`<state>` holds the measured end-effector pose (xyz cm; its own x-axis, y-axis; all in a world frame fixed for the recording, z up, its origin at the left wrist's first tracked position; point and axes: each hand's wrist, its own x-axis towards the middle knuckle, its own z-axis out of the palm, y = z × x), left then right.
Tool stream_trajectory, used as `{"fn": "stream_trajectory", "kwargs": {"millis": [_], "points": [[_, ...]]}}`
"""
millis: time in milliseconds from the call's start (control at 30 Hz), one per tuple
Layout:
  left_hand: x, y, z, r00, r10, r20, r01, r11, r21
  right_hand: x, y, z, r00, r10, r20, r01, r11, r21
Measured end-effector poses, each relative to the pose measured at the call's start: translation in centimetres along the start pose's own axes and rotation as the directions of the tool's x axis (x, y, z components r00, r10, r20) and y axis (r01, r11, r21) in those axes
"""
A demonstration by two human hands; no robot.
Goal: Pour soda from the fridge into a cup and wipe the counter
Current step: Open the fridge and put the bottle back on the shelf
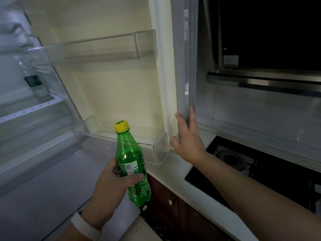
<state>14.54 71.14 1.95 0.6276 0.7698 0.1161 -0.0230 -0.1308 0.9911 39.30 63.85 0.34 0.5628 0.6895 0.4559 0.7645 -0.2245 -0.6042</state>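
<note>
- a person is standing at an open fridge, the left hand wrapping its fingers and thumb round the lower half of a green soda bottle, a pale wristband showing on that arm.
- the bottle is hanging in the air in front of the lower door shelf, clear of it and above the gap between fridge and counter.
- the right hand is lying with straight fingers along the outer edge of the fridge door, holding nothing.
- the fetching step is looking all but done; the door is standing open, so the step in hand is most likely shutting it.
- next move, by judgement: swinging the door closed with the right hand while keeping the bottle out of its path, then carrying the bottle to the counter beside the stove; no cup is showing here.
- the bottle is standing near upright, its long axis running top to bottom, the yellow cap pointing up and leaning slightly left, the base pointing down toward the floor.
</note>
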Motion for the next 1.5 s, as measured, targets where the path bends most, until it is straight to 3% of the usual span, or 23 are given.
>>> {"fn": "stream_trajectory", "kwargs": {"millis": [233, 400, 500, 600, 833, 967, 1333, 1500], "points": [[1.1, 0.0, -0.1, 0.999, -0.015, -0.046, 0.014, 0.999, -0.034, -0.6, -0.8, -1.0, 0.999, -0.009, -0.031, 0.009, 1.000, -0.017], [1.2, 0.7, -1.1, 0.996, -0.027, -0.087, 0.023, 0.998, -0.056, -1.5, -3.7, -1.8, 0.977, -0.174, -0.126, 0.168, 0.984, -0.059], [0.7, 1.5, -2.0, 0.989, -0.011, -0.145, 0.007, 1.000, -0.030, -1.9, -6.8, -1.9, 0.972, -0.218, 0.082, 0.199, 0.960, 0.195], [-0.2, 2.5, -3.3, 0.975, -0.002, -0.224, -0.002, 1.000, -0.018, -2.5, -9.5, -0.9, 0.904, -0.326, 0.275, 0.231, 0.916, 0.327], [-2.2, 4.4, -8.5, 0.923, -0.005, -0.385, 0.001, 1.000, -0.011, -3.0, -14.9, 5.2, 0.653, -0.329, 0.682, -0.019, 0.893, 0.450], [-2.0, 4.2, -12.4, 0.896, -0.008, -0.443, -0.002, 1.000, -0.023, -2.9, -17.3, 9.6, 0.538, -0.306, 0.786, -0.188, 0.865, 0.465], [3.8, 1.8, -25.4, 0.876, 0.001, -0.483, -0.027, 0.999, -0.046, 1.0, -25.5, 23.2, 0.444, -0.164, 0.881, -0.543, 0.733, 0.410], [8.9, 0.8, -31.9, 0.878, 0.000, -0.479, -0.011, 1.000, -0.019, 4.9, -29.5, 29.0, 0.468, -0.085, 0.879, -0.655, 0.634, 0.411]]}}
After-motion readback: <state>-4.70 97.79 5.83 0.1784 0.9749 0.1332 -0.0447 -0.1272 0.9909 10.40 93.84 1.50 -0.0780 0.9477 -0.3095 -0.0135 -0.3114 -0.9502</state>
